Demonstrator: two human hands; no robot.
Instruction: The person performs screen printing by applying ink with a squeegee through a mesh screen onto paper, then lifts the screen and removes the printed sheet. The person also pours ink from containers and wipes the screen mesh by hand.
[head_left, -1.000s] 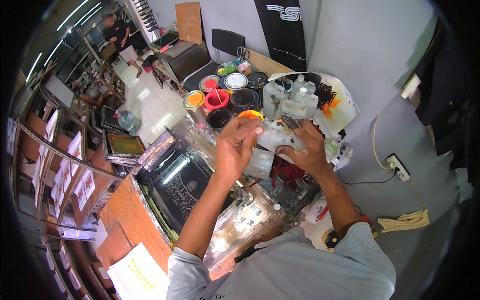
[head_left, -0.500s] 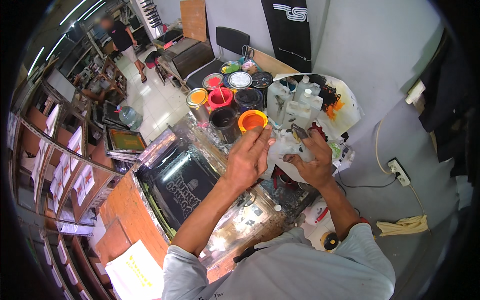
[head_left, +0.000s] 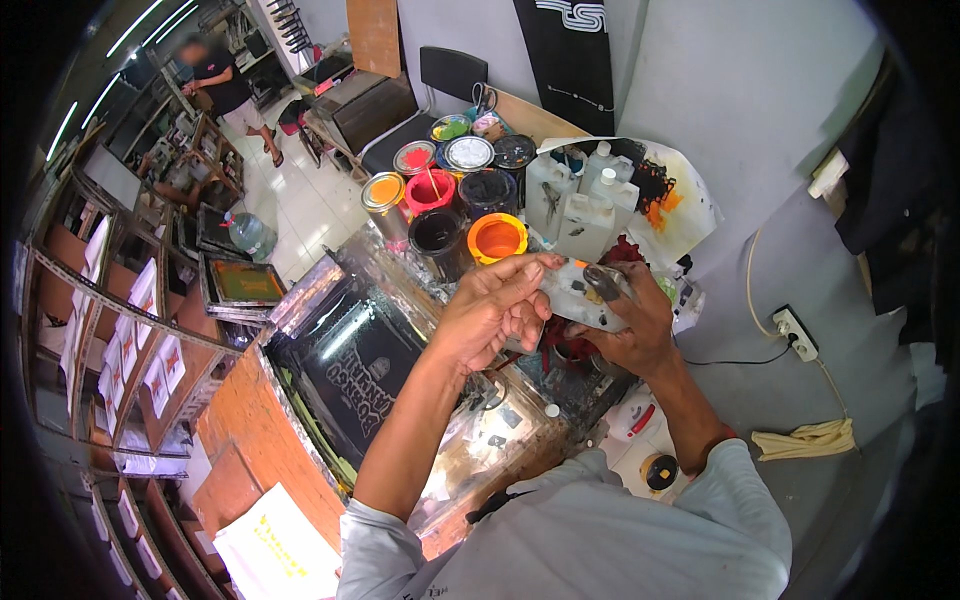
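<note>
My right hand [head_left: 640,315] grips a whitish, stained plastic container [head_left: 578,297] from its right side. Its dark-smeared index finger lies across the top, and the thumb is on the near side. At the container's left edge is my left hand [head_left: 490,312], its fingers curled and its index finger reaching to the upper corner. Whether something small is pinched in that hand cannot be made out. Just beyond stands an orange paint pot [head_left: 497,238], beside an open black paint can [head_left: 437,232]. Clear plastic jugs [head_left: 585,225] stand behind the container.
More paint cans, including a pink one [head_left: 432,190], crowd the table's back. A dark printing screen [head_left: 350,360] lies at left, near a small white cap [head_left: 552,411]. A power strip [head_left: 797,335] hangs by the right wall. A person [head_left: 222,85] stands far left.
My right hand has closed around the container. My left hand has come away from the orange pot and turned beside the container. The far person has shifted slightly.
</note>
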